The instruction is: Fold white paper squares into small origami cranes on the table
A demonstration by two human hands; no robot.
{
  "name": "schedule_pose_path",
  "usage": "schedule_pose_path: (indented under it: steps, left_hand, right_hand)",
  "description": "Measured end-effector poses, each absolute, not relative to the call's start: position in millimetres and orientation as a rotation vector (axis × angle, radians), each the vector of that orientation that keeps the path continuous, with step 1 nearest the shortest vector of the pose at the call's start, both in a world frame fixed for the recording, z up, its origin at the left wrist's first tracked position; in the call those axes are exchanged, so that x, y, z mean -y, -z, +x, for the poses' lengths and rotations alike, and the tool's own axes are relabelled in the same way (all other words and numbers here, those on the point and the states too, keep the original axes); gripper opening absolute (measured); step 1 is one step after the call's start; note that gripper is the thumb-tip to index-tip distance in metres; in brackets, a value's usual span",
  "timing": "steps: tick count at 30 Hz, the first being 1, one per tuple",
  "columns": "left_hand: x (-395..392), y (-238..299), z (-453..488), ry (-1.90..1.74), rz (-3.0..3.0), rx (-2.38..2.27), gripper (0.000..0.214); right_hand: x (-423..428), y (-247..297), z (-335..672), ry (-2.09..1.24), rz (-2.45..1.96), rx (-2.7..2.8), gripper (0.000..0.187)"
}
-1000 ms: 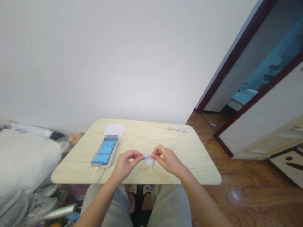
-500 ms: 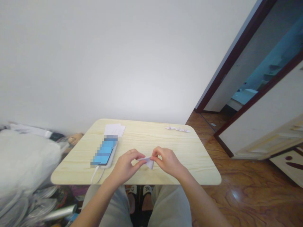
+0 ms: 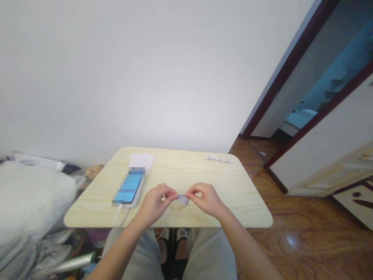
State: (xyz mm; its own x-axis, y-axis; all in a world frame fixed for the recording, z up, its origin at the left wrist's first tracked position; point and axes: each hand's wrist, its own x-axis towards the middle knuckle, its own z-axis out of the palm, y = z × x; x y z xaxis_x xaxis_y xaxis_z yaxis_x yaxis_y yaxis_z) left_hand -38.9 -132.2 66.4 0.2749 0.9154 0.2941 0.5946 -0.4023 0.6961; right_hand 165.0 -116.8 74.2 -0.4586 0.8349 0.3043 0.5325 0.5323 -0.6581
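Observation:
A small folded piece of white paper [image 3: 183,199] is pinched between both hands, just above the near middle of a light wooden table [image 3: 239,194]. My left hand [image 3: 155,204] grips its left end with thumb and fingers closed. My right hand [image 3: 205,199] pinches the right end the same way. Most of the paper is hidden by my fingers.
A phone [image 3: 129,186] on a white power bank with a cable lies left of my hands. White paper sheets [image 3: 142,160] sit at the table's far left, folded paper shapes [image 3: 219,158] at the far right. Bags crowd the floor at left; an open doorway is at right.
The paper's hanging triangular flap has been folded up smaller. Both hands have drawn slightly closer together and lower toward the table.

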Motion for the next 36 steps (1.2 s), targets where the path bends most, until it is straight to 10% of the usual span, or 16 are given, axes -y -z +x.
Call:
schedule_pose_path:
  steps: [17, 36]
  left_hand:
    - [116.2, -51.2, -41.5, -1.054, 1.772, -1.426, 0.024]
    - [95.7, -47.0, -28.1, -0.886, 1.823, -1.332, 0.024]
  right_hand:
    - [97.4, -39.6, 153.4, -1.262, -1.092, 1.698, 0.015]
    - [80.4, -36.1, 146.5, -1.154, -1.228, 2.066, 0.024]
